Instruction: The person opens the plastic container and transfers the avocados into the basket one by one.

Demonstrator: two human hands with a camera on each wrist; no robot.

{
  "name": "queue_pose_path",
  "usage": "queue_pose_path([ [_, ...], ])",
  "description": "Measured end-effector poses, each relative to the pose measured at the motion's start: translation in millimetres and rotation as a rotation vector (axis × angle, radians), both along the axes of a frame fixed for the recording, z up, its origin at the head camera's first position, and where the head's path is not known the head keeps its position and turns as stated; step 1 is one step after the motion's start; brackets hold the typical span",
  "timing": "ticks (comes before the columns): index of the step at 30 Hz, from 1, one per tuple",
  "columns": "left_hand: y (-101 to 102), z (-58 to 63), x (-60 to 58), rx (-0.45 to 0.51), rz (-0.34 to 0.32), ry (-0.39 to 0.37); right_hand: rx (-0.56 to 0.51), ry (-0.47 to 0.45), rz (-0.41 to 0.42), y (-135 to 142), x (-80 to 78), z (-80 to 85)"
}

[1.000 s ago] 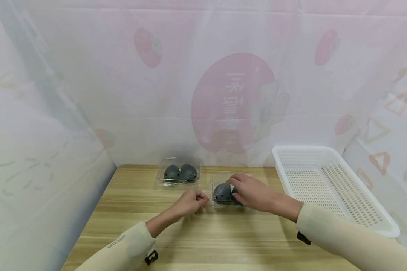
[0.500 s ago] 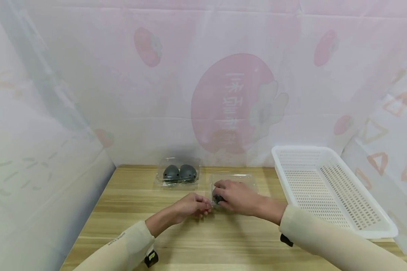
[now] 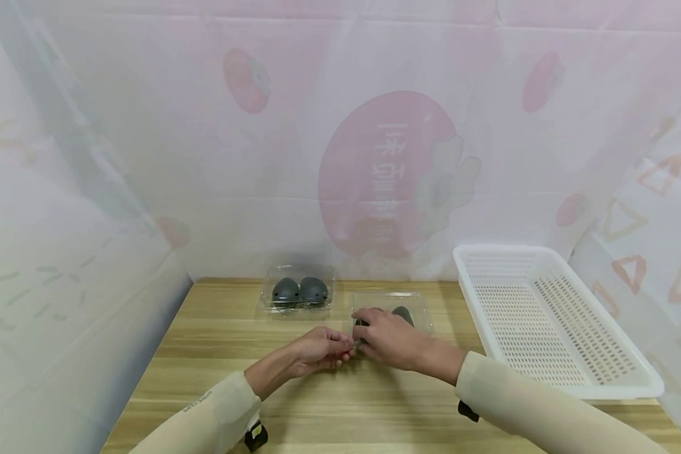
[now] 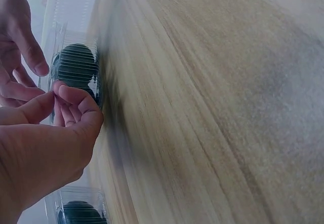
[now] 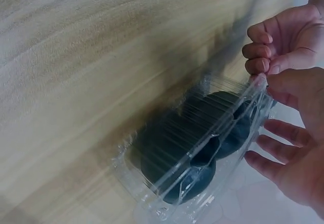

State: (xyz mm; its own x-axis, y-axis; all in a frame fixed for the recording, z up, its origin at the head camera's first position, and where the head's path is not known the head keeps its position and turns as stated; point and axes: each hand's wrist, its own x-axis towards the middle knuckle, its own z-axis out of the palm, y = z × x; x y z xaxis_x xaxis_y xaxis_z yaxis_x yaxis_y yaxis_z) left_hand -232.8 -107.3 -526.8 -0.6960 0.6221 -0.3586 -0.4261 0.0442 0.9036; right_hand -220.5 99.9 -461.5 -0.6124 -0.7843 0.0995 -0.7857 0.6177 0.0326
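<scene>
A clear plastic clamshell box (image 3: pixel 420 315) lies on the wooden table with dark, egg-shaped things (image 5: pixel 174 171) inside it. My left hand (image 3: pixel 320 350) pinches the box's near left corner between thumb and forefinger. Over the same end rests my right hand (image 3: pixel 391 340), its fingers (image 5: pixel 281 148) loosely extended along the box and touching it near that corner. In the head view the right hand hides part of the contents. Both hands nearly meet at the corner, as the left wrist view also shows.
Another clear clamshell box (image 3: pixel 299 304), holding two dark rounded things, stands at the back left. A white perforated basket (image 3: pixel 530 321) sits on the right. Printed cloth walls (image 3: pixel 250 157) surround the table (image 3: pixel 221 340) at the back and sides.
My right hand has moved left across the box to its near left corner, exposing the dark thing on the right. My left hand has shifted slightly right to the corner and now pinches it.
</scene>
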Motion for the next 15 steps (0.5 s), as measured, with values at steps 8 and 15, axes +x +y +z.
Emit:
queue_pose_path([
  [8, 2.6, -4.5, -0.4, -0.011, 0.027, 0.013, 0.009, 0.076, -0.009, -3.2, 0.9, -7.4],
  [15, 3.4, -5.1, -0.2, -0.012, 0.033, 0.008, -0.039, 0.130, 0.028, -4.8, -0.4, -11.8],
])
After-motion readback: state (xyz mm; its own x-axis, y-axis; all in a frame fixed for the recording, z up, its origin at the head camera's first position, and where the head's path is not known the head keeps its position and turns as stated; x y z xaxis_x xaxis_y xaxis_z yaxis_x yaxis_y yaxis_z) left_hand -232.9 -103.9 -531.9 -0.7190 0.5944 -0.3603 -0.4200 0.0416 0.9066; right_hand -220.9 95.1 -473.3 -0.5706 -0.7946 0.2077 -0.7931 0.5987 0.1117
